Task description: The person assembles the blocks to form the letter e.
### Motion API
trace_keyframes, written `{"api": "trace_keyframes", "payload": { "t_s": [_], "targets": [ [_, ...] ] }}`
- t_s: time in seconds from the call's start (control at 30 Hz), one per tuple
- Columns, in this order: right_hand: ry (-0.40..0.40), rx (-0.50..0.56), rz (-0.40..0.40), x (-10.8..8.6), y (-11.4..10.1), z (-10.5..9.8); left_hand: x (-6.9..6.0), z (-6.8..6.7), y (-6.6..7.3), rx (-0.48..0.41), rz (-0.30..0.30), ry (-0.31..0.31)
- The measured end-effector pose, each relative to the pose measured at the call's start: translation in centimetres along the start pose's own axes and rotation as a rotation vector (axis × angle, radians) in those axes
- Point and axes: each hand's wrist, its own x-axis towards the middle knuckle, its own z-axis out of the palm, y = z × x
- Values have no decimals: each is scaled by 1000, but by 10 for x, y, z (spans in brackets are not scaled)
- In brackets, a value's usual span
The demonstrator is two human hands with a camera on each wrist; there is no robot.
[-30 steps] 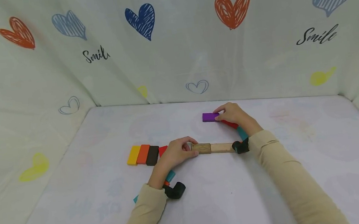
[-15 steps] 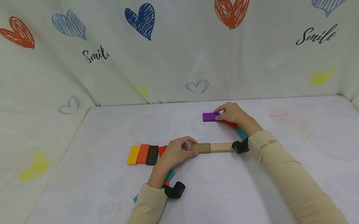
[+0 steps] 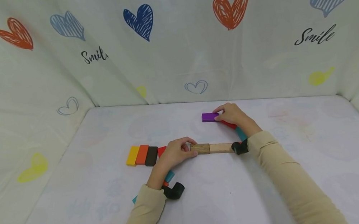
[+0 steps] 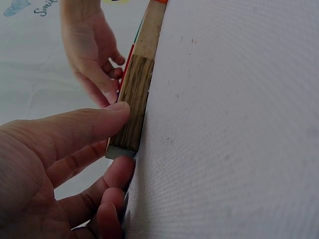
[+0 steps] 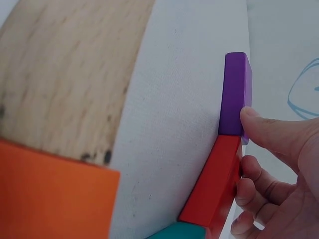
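L hand (image 3: 174, 153) pinches dark wood block (image 3: 201, 148); R hand (image 3: 232, 114) pinches purple block (image 3: 208, 117) touching red block (image 5: 212, 179), prob. for alignmt.

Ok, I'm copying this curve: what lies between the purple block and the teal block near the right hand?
A red block: the right wrist view shows the purple block at one end, the teal block at the other.

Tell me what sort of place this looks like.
It looks like a small tabletop play or recording space, though I can't be sure. There's a pale table, a hanging cloth backdrop printed with hearts, and colored blocks laid out on the table.
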Motion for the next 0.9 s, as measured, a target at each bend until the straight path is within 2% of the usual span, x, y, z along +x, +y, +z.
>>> {"api": "trace_keyframes", "payload": {
  "t_s": [0.2, 0.4, 0.67, 0.9],
  "targets": [
    [-4, -2, -45, -3, 2, -4, 1, 1, -2, 4, 5, -3],
    [37, 47, -82, -15, 5, -12, 1, 0, -1, -4, -6, -2],
    [137, 102, -121, -54, 4, -27, 1, -1, -1, -10, -1, 3],
    [130, 130, -95, -94, 10, -19, 0, 0, -2, -17, 5, -6]
  ]
}}
